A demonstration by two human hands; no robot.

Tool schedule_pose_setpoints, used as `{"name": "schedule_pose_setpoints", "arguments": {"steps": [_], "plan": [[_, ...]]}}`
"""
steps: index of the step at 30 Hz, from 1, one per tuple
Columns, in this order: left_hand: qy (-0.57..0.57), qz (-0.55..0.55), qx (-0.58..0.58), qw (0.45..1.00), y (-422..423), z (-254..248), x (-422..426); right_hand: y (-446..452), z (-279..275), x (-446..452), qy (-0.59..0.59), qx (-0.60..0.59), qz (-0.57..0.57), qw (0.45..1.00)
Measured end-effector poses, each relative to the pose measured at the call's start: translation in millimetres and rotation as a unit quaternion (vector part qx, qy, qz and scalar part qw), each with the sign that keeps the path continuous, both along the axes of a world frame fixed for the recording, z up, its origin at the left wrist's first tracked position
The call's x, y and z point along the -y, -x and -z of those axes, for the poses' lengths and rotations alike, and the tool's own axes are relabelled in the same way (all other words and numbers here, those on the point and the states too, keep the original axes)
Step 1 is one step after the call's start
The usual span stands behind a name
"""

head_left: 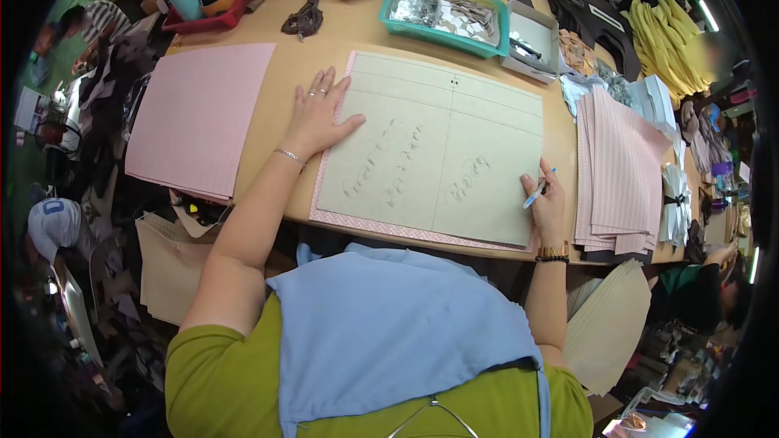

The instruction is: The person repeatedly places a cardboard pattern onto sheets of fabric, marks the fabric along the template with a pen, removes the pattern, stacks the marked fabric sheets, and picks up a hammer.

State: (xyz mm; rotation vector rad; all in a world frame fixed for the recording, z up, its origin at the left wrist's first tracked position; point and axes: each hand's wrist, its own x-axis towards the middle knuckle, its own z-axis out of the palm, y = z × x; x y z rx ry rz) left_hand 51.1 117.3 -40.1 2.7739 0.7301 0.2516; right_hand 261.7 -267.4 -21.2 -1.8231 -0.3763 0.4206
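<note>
The board (487,138) is of pale grey-green colour, with dark lines and dark handwriting on it. The sheet (373,228) under it is pink and white, in a small zigzag pattern (it shows only at the edges). The left stack (199,118) is plain-looking light pink. The tray (445,39) is turquoise, and the table (284,57) is light brown.

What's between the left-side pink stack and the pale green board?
Bare tabletop, crossed by the left forearm; the left hand reaches onto the board. Head view.
</note>
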Motion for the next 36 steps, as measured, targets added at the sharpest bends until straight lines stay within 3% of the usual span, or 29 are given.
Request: {"name": "schedule_pose_setpoints", "arguments": {"steps": [2,5,8,9,12,14,17,36], "plan": [[-0.011,-0.003,-0.007,1.000,0.0,-1.6,2.0,-5.8,5.1,2.6,0.023,-0.017,0.009,1.000],[-0.026,-0.010,-0.025,0.999,-1.3,-4.5,4.3,2.2,-37.8,-7.4,0.249,0.086,0.010,0.965],[-0.035,-0.011,-0.035,0.999,-3.9,-7.4,6.2,-20.9,-17.8,-3.5,0.112,0.093,0.028,0.989],[-0.036,-0.010,-0.036,0.999,-4.6,-6.6,6.6,-32.9,-6.4,-3.8,0.093,0.148,0.019,0.984],[-0.035,0.004,-0.008,0.999,-3.1,0.0,2.4,-55.5,-7.4,-20.7,0.163,0.283,-0.014,0.945],[-0.024,0.003,-0.010,1.000,-3.4,-1.0,2.9,-69.6,7.7,-35.0,0.092,0.352,-0.026,0.931],[-0.016,0.004,-0.013,1.000,-3.2,-1.8,2.2,-79.2,14.6,-44.7,0.145,0.398,-0.073,0.903],[-0.024,0.002,-0.020,1.000,-3.4,-5.6,5.0,-84.9,18.3,-46.8,0.171,0.381,-0.043,0.908]]}}
